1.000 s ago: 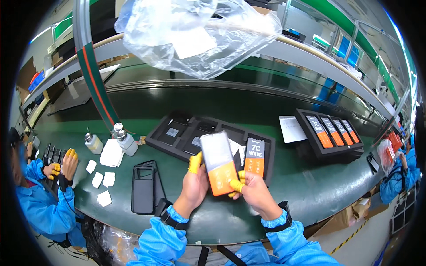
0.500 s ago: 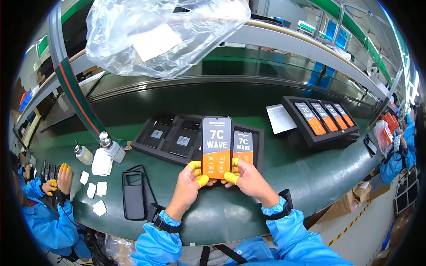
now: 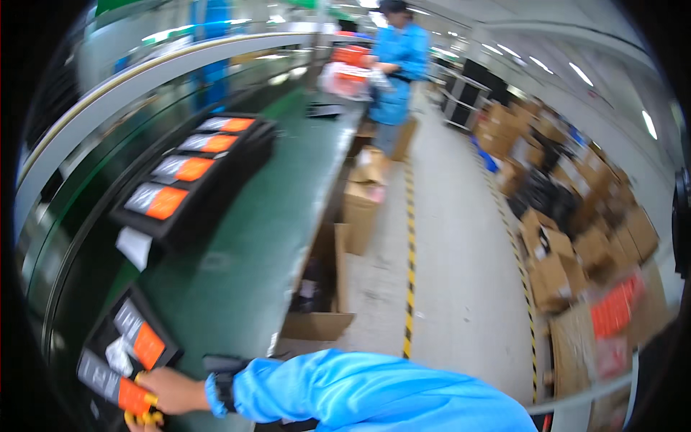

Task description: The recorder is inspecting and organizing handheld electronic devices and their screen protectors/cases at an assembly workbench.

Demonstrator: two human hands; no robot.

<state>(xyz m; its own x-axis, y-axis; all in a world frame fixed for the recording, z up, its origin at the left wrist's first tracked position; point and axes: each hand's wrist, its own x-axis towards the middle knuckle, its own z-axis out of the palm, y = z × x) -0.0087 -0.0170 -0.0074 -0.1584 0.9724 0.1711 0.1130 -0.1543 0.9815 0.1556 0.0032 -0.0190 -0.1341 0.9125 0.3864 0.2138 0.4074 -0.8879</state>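
At the lower left, a smartphone point(image 3: 108, 378) with a grey and orange front film is held over a black tray point(image 3: 167, 344). My right hand point(image 3: 176, 391), wearing yellow finger cots, is closed at the phone's orange end. My left hand point(image 3: 144, 420) shows only in part at the bottom edge, its yellow-tipped fingers curled by the same end. A second phone point(image 3: 144, 337) with the same film lies in the tray. Something white and crumpled point(image 3: 119, 355) sits between the two phones; blur hides what it is.
Farther along the green bench point(image 3: 245, 266) stands a black tray stack point(image 3: 216, 194) holding several phones, with a white paper point(image 3: 134, 247) beside it. Cardboard boxes point(image 3: 363, 209) line the bench's aisle side. A person in blue point(image 3: 396, 65) stands beyond; boxes point(image 3: 554, 266) crowd the right.
The view has swung far to the right, bringing the aisle into sight. The phone and my hands now appear at the lower left, and the white crumpled thing shows beside the phone.
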